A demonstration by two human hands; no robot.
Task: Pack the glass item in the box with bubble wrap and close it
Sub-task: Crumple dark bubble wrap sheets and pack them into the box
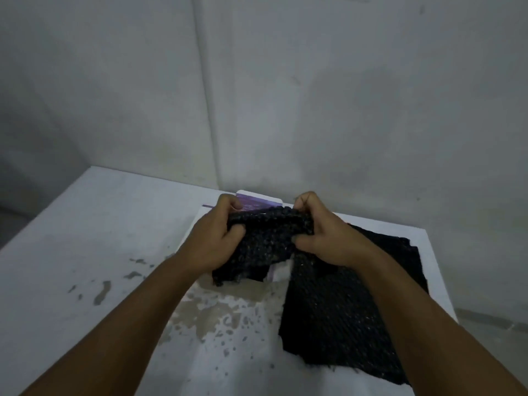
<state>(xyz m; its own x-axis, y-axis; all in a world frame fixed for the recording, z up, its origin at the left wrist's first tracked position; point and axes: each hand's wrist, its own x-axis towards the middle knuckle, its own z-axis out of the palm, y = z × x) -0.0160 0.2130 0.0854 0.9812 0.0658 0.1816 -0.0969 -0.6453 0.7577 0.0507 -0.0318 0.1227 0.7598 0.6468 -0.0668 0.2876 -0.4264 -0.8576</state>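
A bundle of black bubble wrap is held up over the white table. My left hand grips its left side and my right hand grips its right side, thumbs pressed into the wrap. Whatever lies inside the bundle is hidden, so the glass item cannot be seen. Behind my hands a white box with a purple flap shows partly. More black bubble wrap lies flat on the table under my right forearm.
The table top has patches of chipped paint in front of me. A grey wall corner rises right behind the table. The table's right edge drops off close to the flat sheet.
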